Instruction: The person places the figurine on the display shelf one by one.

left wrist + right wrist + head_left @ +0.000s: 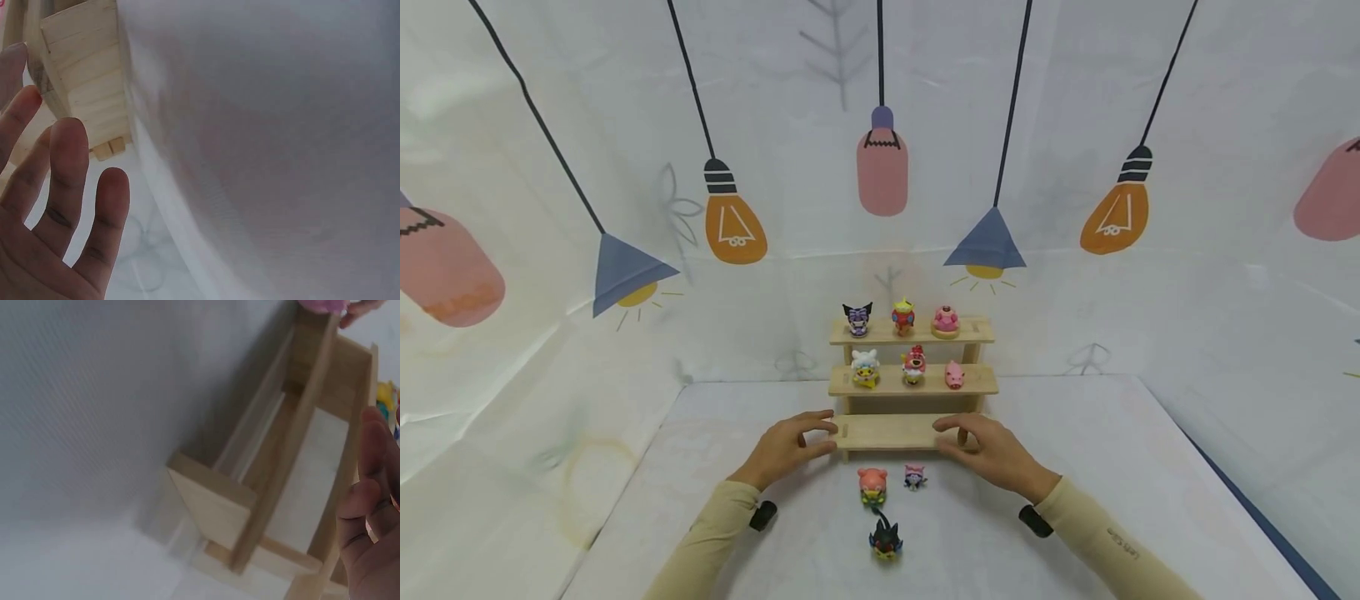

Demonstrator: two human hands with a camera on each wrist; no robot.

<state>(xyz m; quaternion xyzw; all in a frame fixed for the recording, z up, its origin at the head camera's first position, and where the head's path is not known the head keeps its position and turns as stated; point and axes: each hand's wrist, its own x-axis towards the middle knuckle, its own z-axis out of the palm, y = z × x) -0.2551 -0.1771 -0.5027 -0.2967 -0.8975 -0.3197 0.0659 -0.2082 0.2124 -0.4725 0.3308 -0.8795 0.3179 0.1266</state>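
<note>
My left hand (pixel 781 450) is at the left end of a three-step wooden display stand (pixel 887 432), its fingertips right at the lowest shelf's edge. In the left wrist view, its fingers (pixel 69 162) are spread and loosely bent beside the wood. My right hand (pixel 996 454) overlaps the lowest shelf's right end, thumb and fingers apart with nothing between them. On the table before the stand are a pink-hooded figurine (pixel 872 483), a small pink-and-purple figurine (pixel 914 477) and a black-eared figurine (pixel 886 540).
The top shelf bears a purple-and-black figurine (pixel 858 321), a red-and-yellow one (pixel 903 317) and a pink one on a round base (pixel 946 321). On the middle shelf stand a white-hooded figurine (pixel 865 368), a red-and-pink one (pixel 913 365) and a pink pig (pixel 954 375).
</note>
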